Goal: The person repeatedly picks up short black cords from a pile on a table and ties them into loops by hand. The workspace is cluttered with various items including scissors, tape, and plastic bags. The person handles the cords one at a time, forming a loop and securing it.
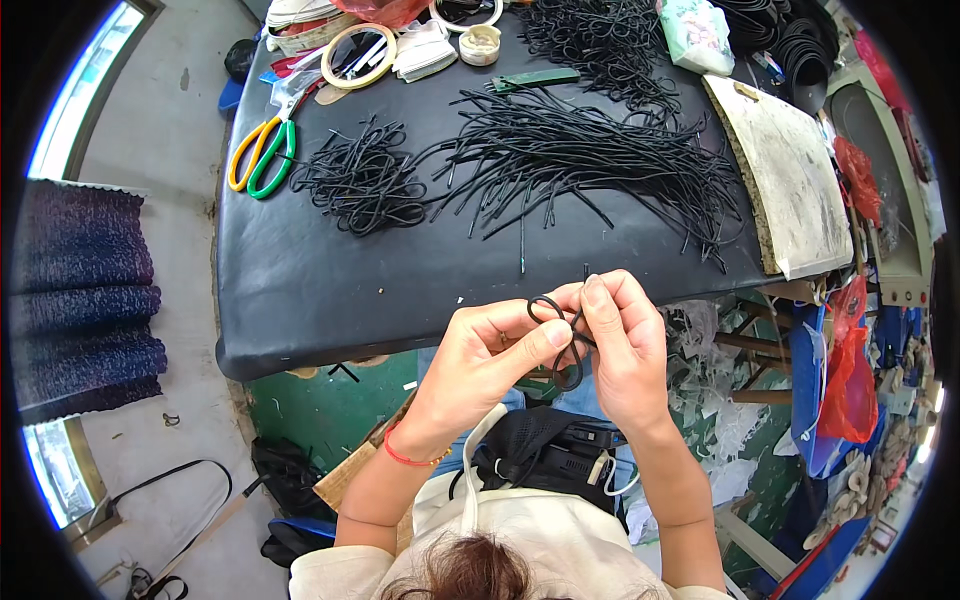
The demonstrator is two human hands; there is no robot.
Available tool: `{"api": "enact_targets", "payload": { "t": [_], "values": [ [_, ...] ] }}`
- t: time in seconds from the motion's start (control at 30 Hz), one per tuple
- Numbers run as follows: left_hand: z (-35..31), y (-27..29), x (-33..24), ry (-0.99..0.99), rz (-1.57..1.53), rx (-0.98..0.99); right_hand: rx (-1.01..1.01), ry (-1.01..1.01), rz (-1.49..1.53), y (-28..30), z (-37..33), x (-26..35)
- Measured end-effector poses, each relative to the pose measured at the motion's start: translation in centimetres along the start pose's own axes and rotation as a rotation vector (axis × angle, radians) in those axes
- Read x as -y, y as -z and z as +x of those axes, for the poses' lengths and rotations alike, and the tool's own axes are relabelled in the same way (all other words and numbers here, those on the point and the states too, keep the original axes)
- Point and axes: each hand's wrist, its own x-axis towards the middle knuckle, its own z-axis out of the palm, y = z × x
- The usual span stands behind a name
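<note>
Just past the near edge of the black-covered table (300,300), both hands hold one black cord (566,380) bent into small loops. My left hand (490,360) pinches a loop between thumb and fingers. My right hand (625,335) grips the cord with thumb and forefinger, and a short end sticks up above the fingertips. On the table ahead lies a wide bundle of straight black cords (590,160) with their ends fanned out. Left of it sits a smaller heap of looped black cords (365,180). Whether the held cord is knotted, I cannot make out.
Scissors with yellow and green handles (262,155) lie at the table's left. Behind are a roll of tape (358,57), a small round tub (479,45), a green strip tool (535,79) and more tangled cords (600,40). A worn pale board (785,180) stands at the right edge.
</note>
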Motion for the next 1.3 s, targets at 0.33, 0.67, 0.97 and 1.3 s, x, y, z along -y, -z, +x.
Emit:
{"api": "enact_targets", "payload": {
  "t": [0.33, 0.67, 0.97, 1.3],
  "values": [
    [0.5, -0.3, 1.8, -0.095, -0.130, -0.178, -0.110, 0.094, -0.095, 0.3, 0.7, -0.2],
    [0.3, -0.9, 1.5, -0.255, 0.348, -0.251, 0.088, -0.073, -0.153, 2.9, -0.4, 0.9],
    [-0.2, -2.0, 1.4, -0.355, 0.645, -0.299, 0.000, 0.101, 0.013, 1.1, -0.8, -0.4],
    [-0.1, -1.4, 0.6, -0.182, 0.348, -0.286, -0.040, -0.042, -0.013, 1.5, -0.4, -0.6]
  ]
}}
